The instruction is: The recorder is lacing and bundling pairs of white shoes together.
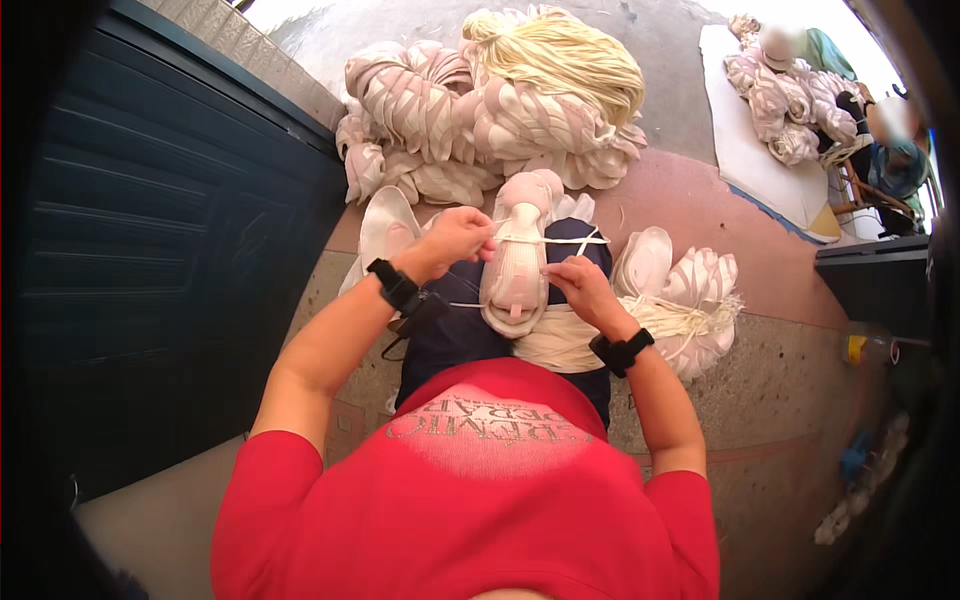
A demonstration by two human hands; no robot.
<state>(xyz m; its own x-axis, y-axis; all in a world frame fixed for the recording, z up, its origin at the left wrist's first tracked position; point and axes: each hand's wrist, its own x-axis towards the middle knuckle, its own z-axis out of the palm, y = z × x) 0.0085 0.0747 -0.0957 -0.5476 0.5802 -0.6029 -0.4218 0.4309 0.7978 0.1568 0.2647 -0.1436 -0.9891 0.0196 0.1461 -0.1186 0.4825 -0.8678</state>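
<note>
A pale pink and cream shoe upper (516, 265) lies lengthwise over my dark-trousered lap, its toe pointing away from me. A white shoelace (553, 240) crosses its upper part and hangs loose past the right edge. My left hand (458, 240) is closed at the left edge, thumb and fingers pinched together on the lace. On the right edge, my right hand (588, 290) is closed in a pinch by the upper's side; what is between its fingertips is too small to make out. A bundle of cream laces (556, 340) rests under my right forearm.
A large heap of bundled shoe uppers (430, 110) lies ahead, topped by a thick hank of cream laces (560, 60). More uppers (695, 280) sit to my right. A dark blue door (180, 230) stands at left. Far right, people sit by a white board (745, 130) and more bundles.
</note>
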